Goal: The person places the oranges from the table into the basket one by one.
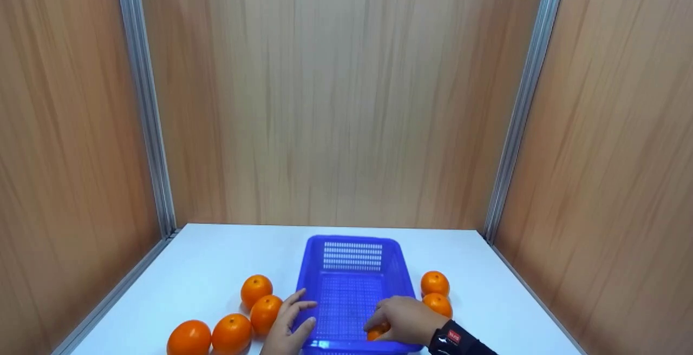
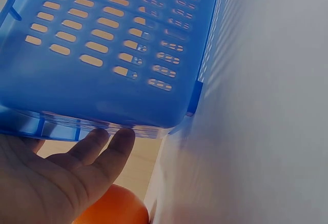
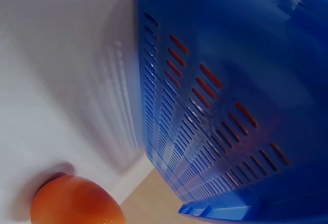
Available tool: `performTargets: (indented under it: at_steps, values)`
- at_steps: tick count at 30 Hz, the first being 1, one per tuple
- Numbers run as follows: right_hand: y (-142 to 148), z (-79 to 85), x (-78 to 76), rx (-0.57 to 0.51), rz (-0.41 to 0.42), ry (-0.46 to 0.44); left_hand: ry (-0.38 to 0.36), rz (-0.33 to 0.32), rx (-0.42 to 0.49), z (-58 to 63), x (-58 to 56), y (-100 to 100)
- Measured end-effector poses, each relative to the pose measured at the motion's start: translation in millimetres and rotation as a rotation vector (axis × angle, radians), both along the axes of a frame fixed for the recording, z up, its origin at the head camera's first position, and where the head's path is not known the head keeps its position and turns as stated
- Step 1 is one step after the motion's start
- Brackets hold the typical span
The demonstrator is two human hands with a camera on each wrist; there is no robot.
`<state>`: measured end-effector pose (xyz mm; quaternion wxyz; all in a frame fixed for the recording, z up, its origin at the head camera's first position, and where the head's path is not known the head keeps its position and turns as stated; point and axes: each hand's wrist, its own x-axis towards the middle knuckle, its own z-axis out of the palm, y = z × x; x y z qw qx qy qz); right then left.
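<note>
A blue plastic basket [image 1: 349, 306] with slotted walls stands lengthwise on the white table. My right hand [image 1: 409, 320] reaches over its right rim and holds an orange [image 1: 376, 333] low in the near right corner, fingers curled over it. That orange shows only as red patches through the slots in the right wrist view, where the hand is out of sight. At the basket's left side, my left hand [image 1: 289, 325] has its fingers loosely spread. In the left wrist view, fingertips [image 2: 122, 139] touch the outer wall just under the rim.
Several oranges [image 1: 231, 333] lie on the table left of the basket, one close beside the left hand. Two more oranges [image 1: 435, 283] sit outside the right wall. Wood-grain panels [image 1: 335, 100] enclose the table [image 1: 211, 257] at the back and both sides.
</note>
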<state>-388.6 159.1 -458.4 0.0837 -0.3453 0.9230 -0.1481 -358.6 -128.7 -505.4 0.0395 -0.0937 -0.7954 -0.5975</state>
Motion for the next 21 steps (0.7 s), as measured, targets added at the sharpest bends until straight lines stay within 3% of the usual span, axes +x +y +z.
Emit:
performTargets:
  at_steps: [11,21]
  values:
    - [-0.2,-3.0,-0.7,-0.003,-0.07,-0.026,0.007,0.0,-0.012,0.3,0.8,-0.6]
    - [-0.3,-1.5,-0.6,0.035,-0.009,0.079,0.051,-0.014,0.0,-0.6,1.3,-1.2]
